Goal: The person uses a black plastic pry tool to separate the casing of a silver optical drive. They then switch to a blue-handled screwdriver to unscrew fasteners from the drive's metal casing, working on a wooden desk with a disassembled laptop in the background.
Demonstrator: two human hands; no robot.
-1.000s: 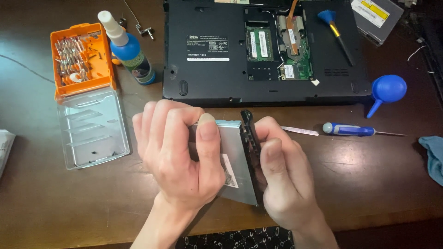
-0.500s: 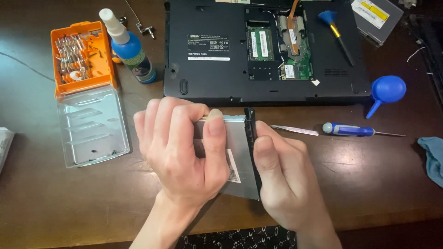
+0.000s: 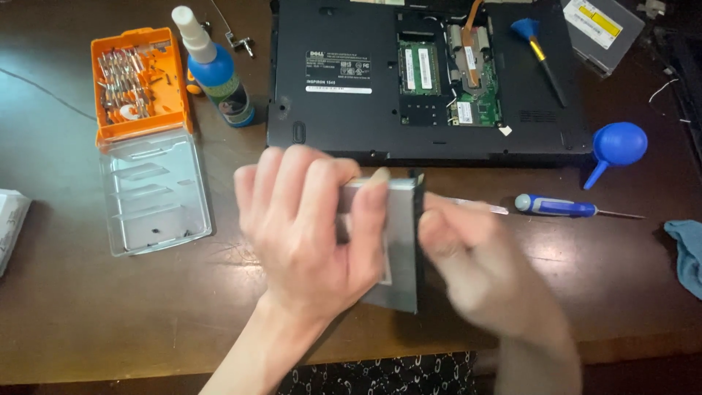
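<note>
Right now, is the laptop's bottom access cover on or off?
Off. The laptop lies bottom-up on the table, and an open bay shows green memory modules and a copper heat pipe.

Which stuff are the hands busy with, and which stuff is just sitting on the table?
Busy with: left hand and right hand, both gripping the flat silver drive.

Just sitting: open laptop, blue screwdriver, orange bit case, spray bottle, blue air blower.

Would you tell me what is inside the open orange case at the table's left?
The orange case holds rows of small metal screwdriver bits and a round pale piece. Its clear lid lies open beside it, nearly bare. Anything beneath the bits is hidden.
</note>
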